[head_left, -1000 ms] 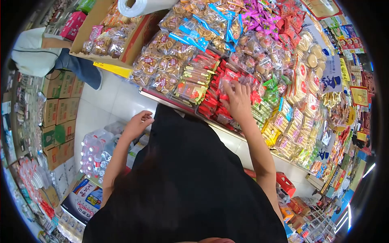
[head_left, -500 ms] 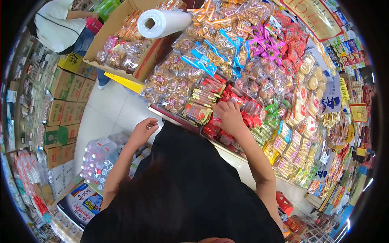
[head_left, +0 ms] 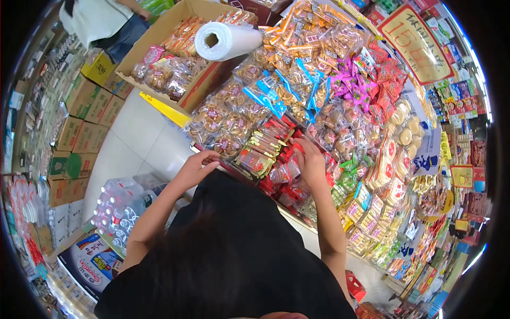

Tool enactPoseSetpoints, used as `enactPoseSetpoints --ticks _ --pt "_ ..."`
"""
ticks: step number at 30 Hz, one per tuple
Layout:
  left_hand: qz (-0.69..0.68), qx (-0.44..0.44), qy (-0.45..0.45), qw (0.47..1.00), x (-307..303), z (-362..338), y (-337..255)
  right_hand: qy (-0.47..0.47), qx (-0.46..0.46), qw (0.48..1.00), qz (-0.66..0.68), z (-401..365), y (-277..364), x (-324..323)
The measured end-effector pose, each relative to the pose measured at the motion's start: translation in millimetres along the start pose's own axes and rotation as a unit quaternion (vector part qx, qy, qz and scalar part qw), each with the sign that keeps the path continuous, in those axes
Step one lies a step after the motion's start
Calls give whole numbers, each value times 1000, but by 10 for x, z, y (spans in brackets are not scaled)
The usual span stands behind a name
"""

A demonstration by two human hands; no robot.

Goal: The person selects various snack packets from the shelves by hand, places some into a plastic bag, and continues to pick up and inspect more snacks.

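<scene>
My right hand reaches into a row of red snack packets on the sloping display. Its bent fingertips close on the edge of a red packet; part of the grip is hidden by the hand. Just left of it, green-and-yellow packets with red labels stand in a neat stack. My left hand hovers by the display's front edge near clear bags of round biscuits. Its fingers are loosely bent, the thumb apart from them, and nothing shows between them.
A cardboard box of wrapped snacks stands at upper left, with a roll of clear plastic bags on its edge. Bottled drinks sit on the floor at left. Stacked cartons line the aisle. Another person stands beyond.
My right hand has shifted among the red packets, its fingers now more bent. My left hand has come nearer the display edge. The view has turned slightly, and the other person has moved.
</scene>
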State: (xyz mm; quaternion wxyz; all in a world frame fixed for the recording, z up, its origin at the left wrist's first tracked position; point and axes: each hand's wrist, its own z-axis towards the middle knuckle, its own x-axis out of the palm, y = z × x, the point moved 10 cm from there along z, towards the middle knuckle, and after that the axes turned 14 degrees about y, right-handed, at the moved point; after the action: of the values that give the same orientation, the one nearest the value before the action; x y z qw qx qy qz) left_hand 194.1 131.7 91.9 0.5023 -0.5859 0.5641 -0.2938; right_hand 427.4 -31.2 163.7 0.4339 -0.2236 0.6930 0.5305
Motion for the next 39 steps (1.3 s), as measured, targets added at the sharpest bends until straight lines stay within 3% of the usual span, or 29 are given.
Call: enactPoseSetpoints --ticks 2,8,10,12,14,16,18,20,23,24,25,26,27,29,30,32,39 --pt "15 26 1 1000 49 95 -107 -95 -34 995 2 -13 103 -187" --pt "34 53 64 996 366 206 -319 -129 -41 991 -14 -39 123 -76" --pt "-16 25 62 998 419 231 -282 -60 95 953 283 -42 -340 166" --pt "-34 11 69 997 505 283 -198 -75 75 957 271 -90 -318 164" --pt "-110 71 47 990 572 378 -285 22 75 929 361 -89 -96 413" --pt "-121 67 77 987 709 467 -404 91 59 904 413 -131 122 714" --pt "-130 29 166 977 983 538 -366 129 34 875 465 -183 356 857" --pt "-190 63 181 963 1101 549 -397 128 7 894 429 -224 331 905" --pt "-137 -8 180 974 1126 535 -74 93 95 905 404 -402 -14 892" --pt "-166 -10 158 973 1087 523 -28 88 103 935 327 -428 2 664" --pt "-194 -11 134 972 1039 518 8 62 50 984 160 -449 7 522" --pt "-195 -13 134 972 1022 519 13 35 -6 999 -12 -488 69 464" --pt "-174 -16 112 978 947 526 14 36 -6 999 -11 -516 33 487" --pt "-175 6 87 981 855 595 45 50 -46 985 -157 -567 124 587" --pt "-175 6 87 981 815 638 -5 50 -46 985 -157 -560 78 643" --pt "15 36 48 998 659 720 -284 52 -65 967 -239 -515 26 799" --pt "85 40 -9 996 661 1160 -286 80 -75 979 -173 -468 -17 724"
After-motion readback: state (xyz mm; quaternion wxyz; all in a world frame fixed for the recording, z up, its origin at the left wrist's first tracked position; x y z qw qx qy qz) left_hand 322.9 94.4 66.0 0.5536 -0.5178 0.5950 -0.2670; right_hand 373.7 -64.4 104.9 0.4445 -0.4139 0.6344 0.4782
